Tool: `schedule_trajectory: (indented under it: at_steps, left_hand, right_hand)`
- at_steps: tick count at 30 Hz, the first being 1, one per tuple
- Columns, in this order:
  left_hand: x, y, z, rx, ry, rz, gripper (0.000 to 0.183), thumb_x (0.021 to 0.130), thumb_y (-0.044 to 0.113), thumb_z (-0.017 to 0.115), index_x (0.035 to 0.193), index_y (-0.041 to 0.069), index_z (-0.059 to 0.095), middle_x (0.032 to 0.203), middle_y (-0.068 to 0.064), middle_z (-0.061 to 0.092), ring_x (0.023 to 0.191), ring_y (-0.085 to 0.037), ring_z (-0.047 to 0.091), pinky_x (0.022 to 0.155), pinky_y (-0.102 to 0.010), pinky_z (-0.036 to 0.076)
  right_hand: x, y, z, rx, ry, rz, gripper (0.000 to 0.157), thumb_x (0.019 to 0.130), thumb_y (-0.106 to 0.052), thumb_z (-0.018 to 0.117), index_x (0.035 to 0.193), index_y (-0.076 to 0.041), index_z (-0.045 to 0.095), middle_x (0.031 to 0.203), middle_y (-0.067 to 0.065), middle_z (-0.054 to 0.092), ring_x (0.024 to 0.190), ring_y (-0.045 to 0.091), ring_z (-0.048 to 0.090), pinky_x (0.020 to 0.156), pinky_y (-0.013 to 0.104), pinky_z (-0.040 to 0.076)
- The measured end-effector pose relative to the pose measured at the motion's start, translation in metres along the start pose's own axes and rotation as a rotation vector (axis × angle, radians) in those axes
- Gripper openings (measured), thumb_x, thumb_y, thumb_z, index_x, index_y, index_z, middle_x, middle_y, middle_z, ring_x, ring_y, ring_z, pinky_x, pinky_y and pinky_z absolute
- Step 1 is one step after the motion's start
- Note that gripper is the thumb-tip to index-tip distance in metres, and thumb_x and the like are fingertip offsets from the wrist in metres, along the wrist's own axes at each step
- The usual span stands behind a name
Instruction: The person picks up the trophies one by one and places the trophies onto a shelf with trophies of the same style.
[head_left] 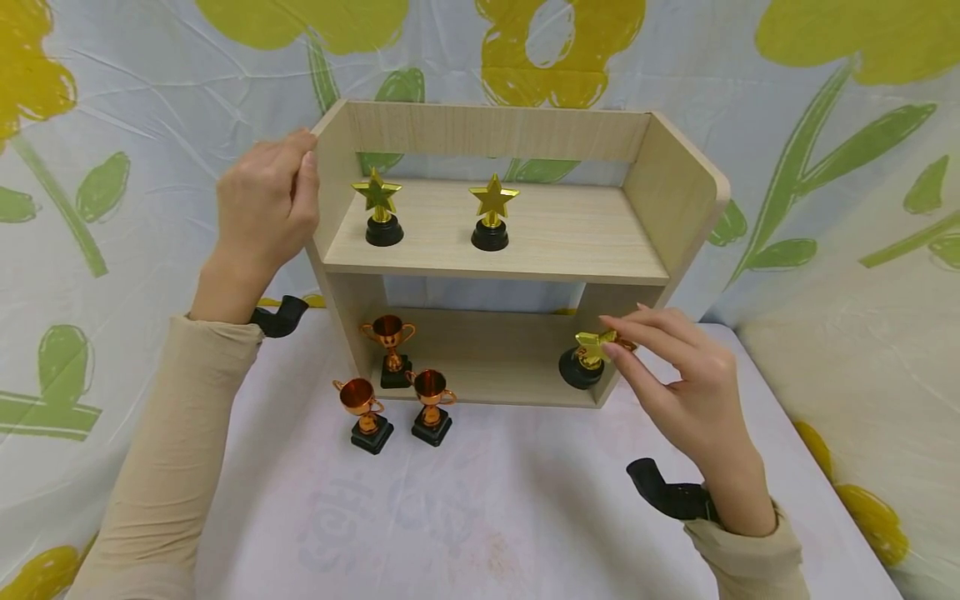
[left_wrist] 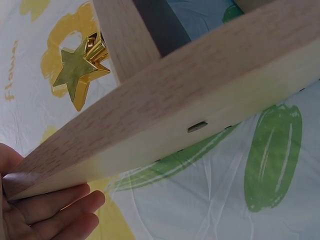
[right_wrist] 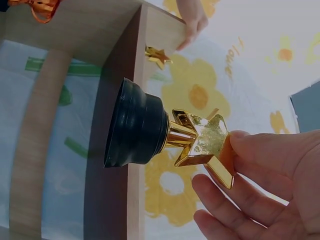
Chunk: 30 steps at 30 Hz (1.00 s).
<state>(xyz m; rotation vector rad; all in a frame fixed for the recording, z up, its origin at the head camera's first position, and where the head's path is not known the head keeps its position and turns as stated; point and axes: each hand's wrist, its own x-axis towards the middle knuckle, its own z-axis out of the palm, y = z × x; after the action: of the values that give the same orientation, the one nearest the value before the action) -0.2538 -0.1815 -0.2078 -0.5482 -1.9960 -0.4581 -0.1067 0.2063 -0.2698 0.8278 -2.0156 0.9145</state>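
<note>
My right hand pinches a gold star trophy by its star, between thumb and fingertips. The trophy is tilted, its round black base pointing away from the hand, in front of the lower compartment's right end. At the upper left, my left hand grips the front edge of the wooden shelf's side panel, thumb on one face and fingers on the other. Two more star trophies stand upright on the upper board: one at the left and one nearer the middle.
A copper-coloured cup trophy stands at the left of the lower compartment. Two similar cups, one left and one right, stand on the white tabletop before it. A flower-printed cloth hangs behind the shelf.
</note>
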Motion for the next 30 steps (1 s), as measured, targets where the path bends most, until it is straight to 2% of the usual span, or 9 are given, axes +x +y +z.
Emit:
schedule_trajectory:
  at_steps: [12,17,24,30]
  left_hand:
    - [-0.001,0.0,-0.001,-0.003,-0.01,-0.013,0.035,0.095,0.02,0.04,0.102,0.0,0.067,0.11,-0.011,0.068,0.092,-0.037,0.064,0.072,-0.055,0.048]
    - [0.0,0.0,-0.001,-0.003,-0.011,-0.009,0.035,0.095,0.02,0.04,0.103,0.0,0.067,0.11,-0.011,0.068,0.091,-0.038,0.063,0.072,-0.056,0.048]
    - [0.0,0.0,-0.001,-0.004,-0.012,-0.01,0.036,0.095,0.02,0.039,0.104,0.0,0.067,0.111,-0.011,0.067,0.092,-0.037,0.064,0.073,-0.056,0.048]
    - [0.0,-0.001,0.0,-0.007,-0.006,-0.016,0.036,0.094,0.021,0.04,0.104,0.001,0.068,0.111,-0.01,0.067,0.093,-0.037,0.064,0.074,-0.056,0.048]
  right_hand:
    - [0.006,0.0,-0.003,-0.027,-0.01,0.007,0.035,0.067,0.012,0.073,0.1,0.001,0.072,0.089,0.01,0.068,0.087,0.011,0.058,0.089,0.019,0.043]
    - [0.009,-0.001,-0.005,-0.041,-0.003,0.003,0.034,0.067,0.011,0.073,0.099,0.001,0.072,0.088,0.011,0.068,0.086,0.01,0.059,0.092,0.021,0.043]
    - [0.013,-0.004,-0.006,-0.039,0.004,0.0,0.035,0.067,0.013,0.073,0.1,0.002,0.072,0.088,0.011,0.068,0.085,0.01,0.058,0.076,0.014,0.043]
    - [0.017,-0.005,-0.007,-0.021,0.013,-0.004,0.034,0.067,0.014,0.072,0.099,0.004,0.071,0.088,0.014,0.067,0.087,0.011,0.059,0.078,0.016,0.044]
